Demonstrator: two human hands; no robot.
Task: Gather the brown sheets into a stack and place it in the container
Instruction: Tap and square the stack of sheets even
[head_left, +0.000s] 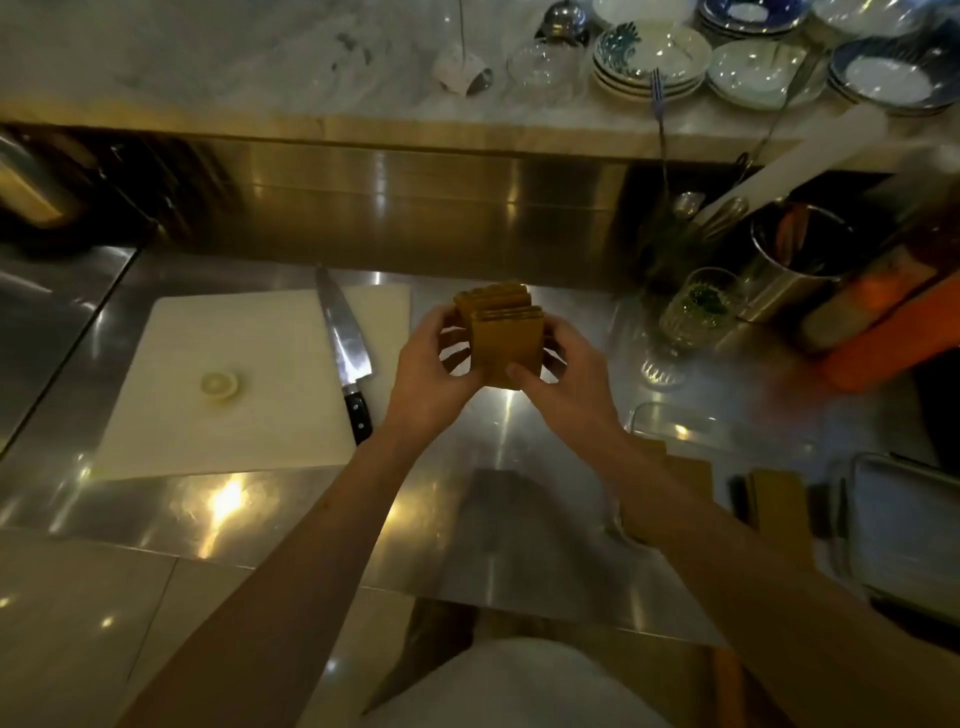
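Holding brown sheets (506, 345) upright between left hand (431, 374) and right hand (563, 382) above bench (519, 447); squaring edges first advisable, being uneven.

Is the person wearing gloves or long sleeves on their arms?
No gloves and no sleeves show. The left hand and right hand are bare, and both forearms are uncovered to the picture's edge. No rings show; a wristband cannot be ruled out in the dim light.

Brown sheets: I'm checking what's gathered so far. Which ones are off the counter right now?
The brown sheets between the left hand and right hand, held upright above the steel counter; other brown sheets lie flat at right.
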